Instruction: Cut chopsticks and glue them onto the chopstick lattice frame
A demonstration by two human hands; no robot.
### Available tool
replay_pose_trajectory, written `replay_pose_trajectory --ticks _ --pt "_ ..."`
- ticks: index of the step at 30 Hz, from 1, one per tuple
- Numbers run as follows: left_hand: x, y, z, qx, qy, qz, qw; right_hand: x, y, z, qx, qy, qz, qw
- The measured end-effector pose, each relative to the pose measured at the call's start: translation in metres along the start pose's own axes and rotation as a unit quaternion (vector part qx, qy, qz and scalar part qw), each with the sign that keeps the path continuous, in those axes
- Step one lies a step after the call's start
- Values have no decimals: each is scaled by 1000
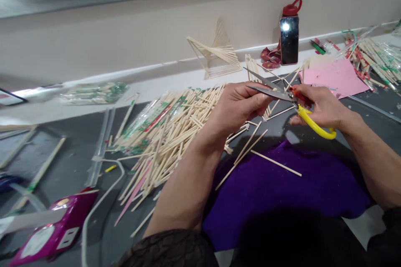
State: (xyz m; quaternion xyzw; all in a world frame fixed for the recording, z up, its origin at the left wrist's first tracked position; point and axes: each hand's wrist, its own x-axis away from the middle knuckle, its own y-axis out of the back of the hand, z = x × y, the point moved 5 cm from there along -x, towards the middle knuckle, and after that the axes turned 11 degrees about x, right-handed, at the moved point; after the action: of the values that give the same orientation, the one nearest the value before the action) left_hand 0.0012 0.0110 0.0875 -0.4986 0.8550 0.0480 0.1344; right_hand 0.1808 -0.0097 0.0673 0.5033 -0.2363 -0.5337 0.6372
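My right hand [328,106] grips a pair of scissors [316,127] with yellow and red handles. Their blades are spread apart and point left, across the fingertips of my left hand [241,102]. That left hand is closed in a pinch; a small pale bit shows by its fingertips between the blades, but I cannot make out what it holds. Below and behind both hands, thin wooden sticks [275,162] are joined or lie loose. A purple cloth [282,200] is spread in front of me. Left of my left forearm lies a big pile of wooden chopsticks [175,133].
A twisted stick model [216,56] stands by the wall. Right of it, a phone [289,41] leans on a red-capped bottle [291,8]. Pink paper [335,77] and wrapped chopsticks [379,58] lie at right. A magenta power strip [56,229] and white cable [100,200] are at left.
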Motion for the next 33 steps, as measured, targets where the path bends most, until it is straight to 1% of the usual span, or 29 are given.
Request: replay_pose_trajectory --ticks 5,9,14,16,18,20,21,22,24,26,27,28,30,33 --pt "1 0 3 43 66 34 996 1 1 1 0 11 5 1000" --pt "3 -4 3 70 131 42 988 1 2 1 -10 28 8 1000" --pt "6 -9 2 113 175 38 977 3 5 2 -30 32 16 999" --pt "7 -9 4 118 191 48 973 3 6 3 -38 28 22 999" --pt "7 -9 4 114 189 61 973 4 7 4 -43 26 25 998" --pt "6 -8 4 92 164 62 980 4 6 5 -38 19 24 999" --pt "5 -7 3 70 142 48 986 3 5 5 -32 12 20 999" --pt "4 -4 1 37 113 23 993 3 4 5 -24 0 14 1000" --pt "2 2 -4 -52 29 -55 997 2 1 7 -12 -27 -3 1000" --pt "4 5 -11 -154 -66 -130 977 1 -3 10 -7 -54 -27 998" --pt "6 6 -14 -201 -111 -154 961 1 -4 12 -7 -65 -37 997" --pt "8 5 -16 -243 -149 -164 944 1 -5 13 -8 -74 -45 996" --pt "11 1 -19 -310 -207 -162 914 1 -8 16 -12 -80 -51 995" --pt "15 -5 -21 -366 -267 -131 882 1 -10 16 -13 -72 -45 996"
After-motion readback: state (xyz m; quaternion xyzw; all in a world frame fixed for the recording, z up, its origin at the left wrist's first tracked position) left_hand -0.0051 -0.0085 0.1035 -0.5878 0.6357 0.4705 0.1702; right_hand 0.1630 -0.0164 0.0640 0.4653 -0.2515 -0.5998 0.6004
